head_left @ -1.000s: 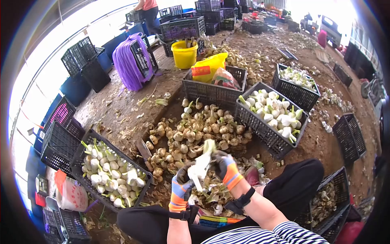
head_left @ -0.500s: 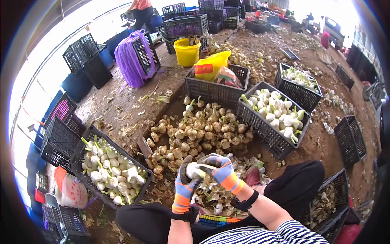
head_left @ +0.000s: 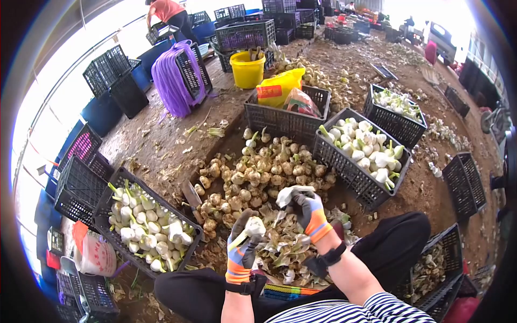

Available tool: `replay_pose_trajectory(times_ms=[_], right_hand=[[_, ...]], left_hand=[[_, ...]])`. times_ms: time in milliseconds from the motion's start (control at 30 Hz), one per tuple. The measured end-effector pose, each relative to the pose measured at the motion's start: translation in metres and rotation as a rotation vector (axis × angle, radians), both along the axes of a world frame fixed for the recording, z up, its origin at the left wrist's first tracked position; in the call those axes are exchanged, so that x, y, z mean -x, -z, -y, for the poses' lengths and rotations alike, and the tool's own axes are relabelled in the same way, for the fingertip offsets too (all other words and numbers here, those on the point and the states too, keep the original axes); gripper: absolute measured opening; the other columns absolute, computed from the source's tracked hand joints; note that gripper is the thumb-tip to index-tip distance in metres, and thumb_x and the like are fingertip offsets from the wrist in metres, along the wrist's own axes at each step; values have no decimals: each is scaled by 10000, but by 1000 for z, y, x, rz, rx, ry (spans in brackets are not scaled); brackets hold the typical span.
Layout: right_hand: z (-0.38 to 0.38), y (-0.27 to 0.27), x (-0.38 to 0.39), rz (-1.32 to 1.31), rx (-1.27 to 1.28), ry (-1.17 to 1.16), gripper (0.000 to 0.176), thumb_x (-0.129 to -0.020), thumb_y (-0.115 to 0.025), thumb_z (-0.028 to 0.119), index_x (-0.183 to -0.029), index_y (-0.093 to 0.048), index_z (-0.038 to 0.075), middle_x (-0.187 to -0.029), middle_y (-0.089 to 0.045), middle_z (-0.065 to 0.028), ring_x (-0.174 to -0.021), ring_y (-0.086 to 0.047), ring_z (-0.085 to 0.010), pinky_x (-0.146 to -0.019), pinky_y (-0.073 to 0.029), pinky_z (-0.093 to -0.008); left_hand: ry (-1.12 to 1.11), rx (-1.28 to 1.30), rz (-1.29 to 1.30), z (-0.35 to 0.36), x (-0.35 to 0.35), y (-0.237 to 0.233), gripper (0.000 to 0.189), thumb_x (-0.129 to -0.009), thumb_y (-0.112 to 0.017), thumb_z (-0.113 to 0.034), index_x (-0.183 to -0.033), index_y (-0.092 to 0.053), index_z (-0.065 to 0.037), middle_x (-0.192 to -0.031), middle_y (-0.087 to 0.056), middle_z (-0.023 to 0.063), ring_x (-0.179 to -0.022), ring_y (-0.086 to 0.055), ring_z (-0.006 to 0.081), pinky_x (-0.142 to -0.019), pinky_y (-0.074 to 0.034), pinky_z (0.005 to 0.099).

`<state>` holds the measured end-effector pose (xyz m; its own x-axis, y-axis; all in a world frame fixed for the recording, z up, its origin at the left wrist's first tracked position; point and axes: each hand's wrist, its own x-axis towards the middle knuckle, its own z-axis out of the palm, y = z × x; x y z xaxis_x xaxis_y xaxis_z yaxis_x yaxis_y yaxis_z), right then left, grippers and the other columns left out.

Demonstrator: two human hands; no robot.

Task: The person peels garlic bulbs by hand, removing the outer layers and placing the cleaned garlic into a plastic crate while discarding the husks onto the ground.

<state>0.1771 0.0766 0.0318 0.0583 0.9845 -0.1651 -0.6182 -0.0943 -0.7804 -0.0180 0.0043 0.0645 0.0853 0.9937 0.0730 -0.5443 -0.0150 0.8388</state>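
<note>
At the bottom middle of the frame, the left hand (head_left: 243, 239) holds a white garlic bulb (head_left: 254, 226) with a green stem. Just to its right, the right hand (head_left: 308, 207) pinches a pale strip (head_left: 292, 195) that looks like peeled skin. Above them lies a big pile of brown garlic (head_left: 269, 171). A black crate (head_left: 195, 222) full of white garlic sits at lower left. A yellow bucket (head_left: 247, 71) stands near the top middle.

Stooping person (head_left: 166, 11): head cut by top edge, feet hidden. Vehicle (head_left: 440, 36) at far right: washed out by glare. Lettering on white bucket (head_left: 97, 259): too small to read. Left hand (head_left: 245, 245): palm partly behind bulb (head_left: 254, 227). Right hand (head_left: 312, 212): fingertips partly under pale piece (head_left: 293, 195). Striped shirt (head_left: 350, 312): cut by bottom edge.
</note>
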Motion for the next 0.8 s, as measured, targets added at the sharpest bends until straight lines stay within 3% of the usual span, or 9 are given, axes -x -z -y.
replay_pose_trajectory(times_ms=[33,67,133,267,367,600,667,733,800], right_hand=[[0,-8,-9,383,53,-101,137,-836,-638,65,-956,-631,-1,-858,-671,-59,-756,-628,-137,-682,-505,-255],[-2,10,-3,705,-169,-101,190,-804,-683,60,-977,-646,-9,-942,-671,-82,-823,-631,-143,-738,-507,-268],[19,-28,13,903,-396,-141,225,-783,-711,76,-987,-658,-2,-998,-659,-100,-877,-623,-150,-773,-500,-277],[38,-75,31,1427,-404,-320,283,-750,-701,180,-985,-664,27,-979,-633,-154,-902,-627,-311,-792,-501,-328],[35,-77,36,1609,-401,-408,295,-741,-653,215,-964,-661,23,-974,-632,-164,-897,-617,-341,-789,-500,-365],[26,-80,41,1614,-143,-553,320,-704,-614,246,-950,-634,42,-1012,-623,-185,-982,-603,-309,-850,-479,-367],[31,-72,45,1700,-206,-391,326,-704,-616,262,-944,-637,42,-982,-634,-196,-960,-615,-303,-849,-478,-372],[22,-44,45,1660,-228,-345,334,-698,-633,247,-942,-636,19,-955,-638,-200,-936,-621,-324,-840,-483,-381],[13,-25,45,1131,-270,-248,219,-731,-650,96,-922,-618,-6,-889,-641,-170,-811,-632,-238,-732,-487,-320]], left_hand=[[20,-26,59,-5,1,2,677,-747,-750,-61,-1335,-418,-5,-1229,-546,82,-1055,-558,176,-907,-484,297],[20,-32,61,-11,1,4,677,-747,-750,-61,-1335,-418,-5,-1229,-546,82,-1055,-558,176,-907,-484,297],[-68,-82,-220,-13,-3,10,668,-727,-725,27,-1324,-430,-10,-1246,-532,92,-1056,-556,176,-908,-485,304],[-148,-135,-546,-18,-2,34,635,-712,-688,73,-1297,-456,-15,-1188,-551,60,-1039,-555,164,-911,-457,286],[-206,-252,-661,-16,-3,31,589,-734,-689,45,-1279,-470,-5,-1178,-541,74,-1061,-542,170,-922,-445,295],[-272,-377,-781,-16,-3,32,495,-779,-666,27,-1241,-491,-3,-1188,-541,89,-1093,-533,186,-944,-428,304],[-291,-453,-893,-18,-1,44,494,-776,-668,37,-1236,-493,-2,-1202,-539,89,-1102,-530,187,-952,-426,308],[-191,-227,-507,-19,-1,52,512,-759,-671,61,-1236,-495,-2,-1236,-528,93,-1119,-523,189,-962,-431,314],[-283,-174,-410,-18,-6,37,535,-777,-666,41,-1275,-472,5,-1247,-526,93,-1106,-532,184,-944,-452,311]])
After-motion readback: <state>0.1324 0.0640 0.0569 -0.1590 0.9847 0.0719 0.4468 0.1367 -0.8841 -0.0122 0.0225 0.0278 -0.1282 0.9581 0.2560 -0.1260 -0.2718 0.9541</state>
